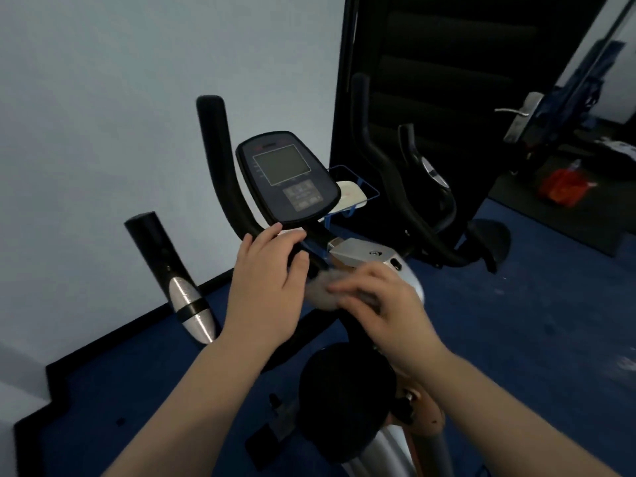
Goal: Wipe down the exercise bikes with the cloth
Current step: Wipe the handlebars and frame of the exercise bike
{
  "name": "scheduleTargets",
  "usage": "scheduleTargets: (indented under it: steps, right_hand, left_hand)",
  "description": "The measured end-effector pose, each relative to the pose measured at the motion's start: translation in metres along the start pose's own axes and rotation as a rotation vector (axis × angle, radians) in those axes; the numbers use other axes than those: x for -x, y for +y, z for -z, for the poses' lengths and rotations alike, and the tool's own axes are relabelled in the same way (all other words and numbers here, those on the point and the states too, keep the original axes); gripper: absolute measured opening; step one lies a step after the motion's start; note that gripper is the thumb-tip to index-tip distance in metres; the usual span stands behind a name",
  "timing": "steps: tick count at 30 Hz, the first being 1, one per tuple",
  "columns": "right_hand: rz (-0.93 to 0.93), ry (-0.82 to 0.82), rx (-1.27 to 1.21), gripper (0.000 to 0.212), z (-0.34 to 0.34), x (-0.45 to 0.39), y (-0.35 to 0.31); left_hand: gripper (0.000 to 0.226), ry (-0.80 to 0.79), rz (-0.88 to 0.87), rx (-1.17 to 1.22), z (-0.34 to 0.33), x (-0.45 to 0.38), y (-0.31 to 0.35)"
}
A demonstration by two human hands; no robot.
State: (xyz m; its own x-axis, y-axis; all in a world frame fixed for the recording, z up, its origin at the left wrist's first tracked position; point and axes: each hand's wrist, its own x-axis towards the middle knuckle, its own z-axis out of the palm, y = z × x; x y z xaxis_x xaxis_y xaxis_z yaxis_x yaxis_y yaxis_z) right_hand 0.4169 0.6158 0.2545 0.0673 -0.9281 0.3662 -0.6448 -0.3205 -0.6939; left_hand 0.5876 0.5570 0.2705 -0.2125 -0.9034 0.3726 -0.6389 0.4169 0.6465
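Note:
An exercise bike fills the middle of the head view, with a dark console (287,175) and black curved handlebars (220,166). My left hand (266,280) grips the handlebar just below the console. My right hand (380,309) is blurred and presses a grey-white cloth (321,290) against the bar right beside my left hand. The black saddle (344,397) sits below my wrists, with the silver frame (389,449) under it.
A black-and-silver handle (182,287) stands at the left near the pale wall (103,115). A blue wire basket (354,191) holds a white object behind the console. A dark door with a metal lever (519,113) stands open at right. Blue carpet (516,321) covers the floor.

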Motion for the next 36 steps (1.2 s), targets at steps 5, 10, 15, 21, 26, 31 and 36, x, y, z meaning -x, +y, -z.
scheduleTargets:
  steps: [5,10,15,21,26,31,36]
  right_hand:
    - [-0.12,-0.05,-0.032,0.019,0.025,0.008,0.007]
    - [-0.271,0.105,-0.103,0.025,-0.005,0.002,-0.002]
    - [-0.295,0.116,0.065,0.016,0.023,0.023,0.016]
    - [-0.287,0.133,0.355,0.021,-0.014,-0.013,0.004]
    - [-0.251,0.041,0.302,0.017,0.015,-0.019,0.024]
    - [-0.195,-0.024,0.254,0.02,-0.005,-0.027,0.015]
    - [-0.092,0.035,-0.126,0.015,0.014,-0.05,0.015]
  left_hand:
    - [0.033,-0.037,-0.034,-0.103,-0.003,0.003,0.0]
    - [0.038,-0.071,-0.083,-0.258,-0.004,0.009,0.003]
    - [0.038,-0.081,-0.084,-0.291,-0.004,0.009,0.004]
    - [0.038,-0.062,-0.072,-0.293,-0.006,0.01,0.005]
    - [0.035,-0.047,-0.055,-0.277,-0.008,0.01,0.005]
    - [0.032,-0.008,-0.006,-0.24,-0.011,0.009,0.01]
    - [0.031,0.028,0.008,-0.231,-0.014,0.007,0.012]
